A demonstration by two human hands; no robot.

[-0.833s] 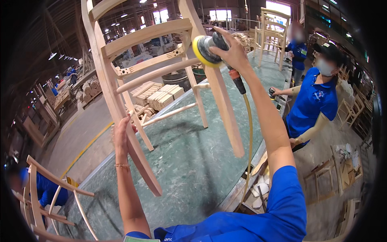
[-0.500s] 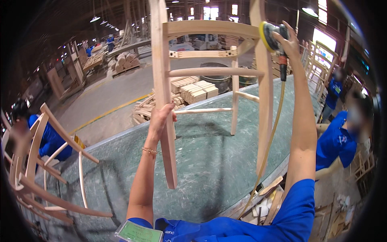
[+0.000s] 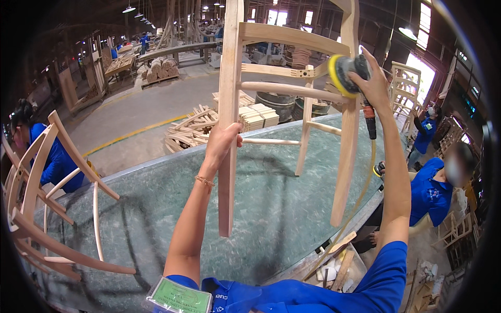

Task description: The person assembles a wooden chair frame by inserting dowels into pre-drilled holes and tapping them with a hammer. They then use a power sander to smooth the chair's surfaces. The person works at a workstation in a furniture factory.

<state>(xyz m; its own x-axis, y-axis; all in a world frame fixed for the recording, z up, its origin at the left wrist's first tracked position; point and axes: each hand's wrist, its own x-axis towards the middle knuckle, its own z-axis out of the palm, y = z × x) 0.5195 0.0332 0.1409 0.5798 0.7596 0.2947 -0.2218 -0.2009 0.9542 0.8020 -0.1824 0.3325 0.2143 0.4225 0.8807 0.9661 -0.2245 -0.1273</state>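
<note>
A pale wooden chair frame stands tilted over the green worktop, joined by rails and round rungs. My left hand is wrapped round its left leg, below the rung joint. In my right hand is a black orbital sander with a yellow pad. The pad's edge is at the right leg, near the end of the rung; whether it touches there I cannot tell. A hose runs down from the sander's handle past my right forearm.
Another wooden chair frame lies on the worktop at the left, beside a person in blue. More people in blue are at the right, one near a second sander. Wood strips are stacked beyond the worktop. A scrap bin sits below its near edge.
The sander in my right hand has moved down the right leg, from the upper rail to about the rung. The chair frame appears shifted right in view, my left hand still on it.
</note>
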